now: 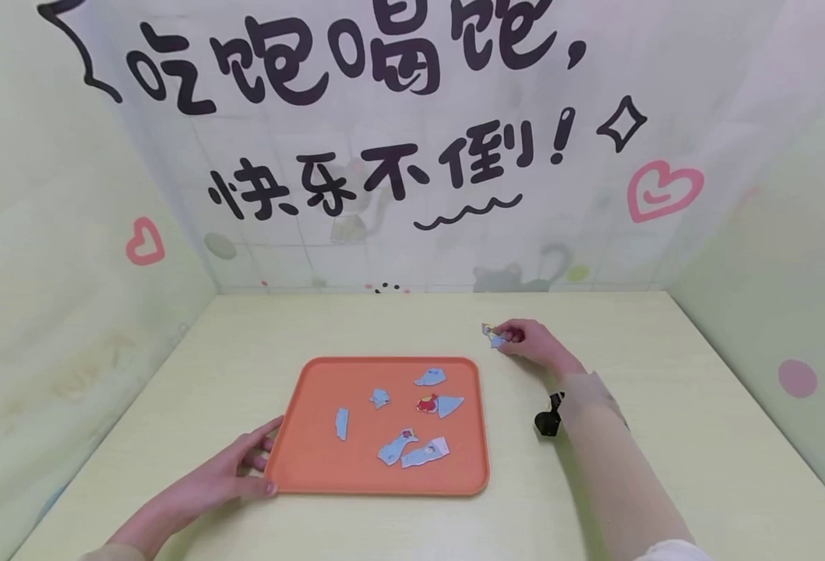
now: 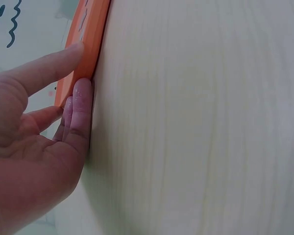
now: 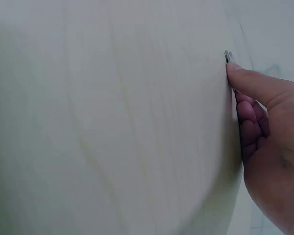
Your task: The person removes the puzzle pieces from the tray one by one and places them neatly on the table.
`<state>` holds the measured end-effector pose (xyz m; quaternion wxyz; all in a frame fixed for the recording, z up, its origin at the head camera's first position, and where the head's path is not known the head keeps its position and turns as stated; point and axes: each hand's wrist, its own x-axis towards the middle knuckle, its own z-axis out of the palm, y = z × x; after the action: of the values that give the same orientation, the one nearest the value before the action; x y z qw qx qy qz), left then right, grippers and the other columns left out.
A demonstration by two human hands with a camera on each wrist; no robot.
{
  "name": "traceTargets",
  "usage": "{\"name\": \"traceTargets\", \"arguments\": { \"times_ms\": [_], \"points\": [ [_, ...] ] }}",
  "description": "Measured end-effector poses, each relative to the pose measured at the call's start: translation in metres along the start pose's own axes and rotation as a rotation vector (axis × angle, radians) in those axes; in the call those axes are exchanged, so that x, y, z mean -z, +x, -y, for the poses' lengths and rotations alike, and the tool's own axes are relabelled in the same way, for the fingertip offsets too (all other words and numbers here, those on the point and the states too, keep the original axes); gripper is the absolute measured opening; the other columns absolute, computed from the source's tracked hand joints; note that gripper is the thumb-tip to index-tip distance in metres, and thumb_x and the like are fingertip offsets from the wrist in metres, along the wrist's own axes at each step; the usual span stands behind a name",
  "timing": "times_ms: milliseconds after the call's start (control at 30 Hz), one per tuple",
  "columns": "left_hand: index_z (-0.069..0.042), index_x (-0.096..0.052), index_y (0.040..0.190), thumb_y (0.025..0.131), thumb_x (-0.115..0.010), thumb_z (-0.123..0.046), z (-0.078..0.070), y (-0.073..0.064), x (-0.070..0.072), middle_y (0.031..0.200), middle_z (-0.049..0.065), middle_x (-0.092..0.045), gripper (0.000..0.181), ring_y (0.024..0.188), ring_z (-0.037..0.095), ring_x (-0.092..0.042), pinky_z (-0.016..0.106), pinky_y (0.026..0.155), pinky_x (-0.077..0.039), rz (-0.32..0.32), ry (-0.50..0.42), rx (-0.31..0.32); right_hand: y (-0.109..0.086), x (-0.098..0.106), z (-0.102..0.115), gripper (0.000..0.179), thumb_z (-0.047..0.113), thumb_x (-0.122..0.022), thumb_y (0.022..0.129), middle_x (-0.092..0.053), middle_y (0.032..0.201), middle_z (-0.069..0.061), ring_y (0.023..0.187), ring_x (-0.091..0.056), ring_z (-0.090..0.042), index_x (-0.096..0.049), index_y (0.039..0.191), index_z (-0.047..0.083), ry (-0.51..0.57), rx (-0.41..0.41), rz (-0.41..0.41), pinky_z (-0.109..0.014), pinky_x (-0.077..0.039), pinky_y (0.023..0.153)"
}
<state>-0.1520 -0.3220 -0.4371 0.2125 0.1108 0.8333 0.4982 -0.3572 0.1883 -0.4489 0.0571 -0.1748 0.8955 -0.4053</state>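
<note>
Pinches an irregular, flat, pale-blue card-like piece [image 1: 492, 336] by one edge in the right hand [image 1: 533, 343], at the far right, and touches the near left corner of an orange rectangular plastic tray [image 1: 310, 469] with a spread left hand [image 1: 224, 472], seemingly against sliding.

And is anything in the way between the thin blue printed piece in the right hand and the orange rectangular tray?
Nothing visible stands between the piece and the tray except the tray's low rim; the small black object sits off that path, beside the right forearm.
</note>
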Motion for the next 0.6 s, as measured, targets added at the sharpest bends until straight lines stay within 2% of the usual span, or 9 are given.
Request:
{"name": "traceTargets", "arguments": {
  "times_ms": [600],
  "points": [
    [-0.011, -0.01, 0.16, 0.087, -0.074, -0.018, -0.0001, 0.0012, 0.0001, 0.142, 0.022, -0.037, 0.096, 0.105, 0.002, -0.05, 0.019, 0.085, -0.046, -0.003, 0.003, 0.014, -0.0017, 0.0026, -0.0002, 0.033, 0.004, -0.066, 0.091, -0.057, 0.097, -0.011, 0.085, -0.046, -0.017, -0.062, 0.122, -0.007, 0.039, 0.01, 0.036, -0.023, -0.04, 0.076]
  ]
}}
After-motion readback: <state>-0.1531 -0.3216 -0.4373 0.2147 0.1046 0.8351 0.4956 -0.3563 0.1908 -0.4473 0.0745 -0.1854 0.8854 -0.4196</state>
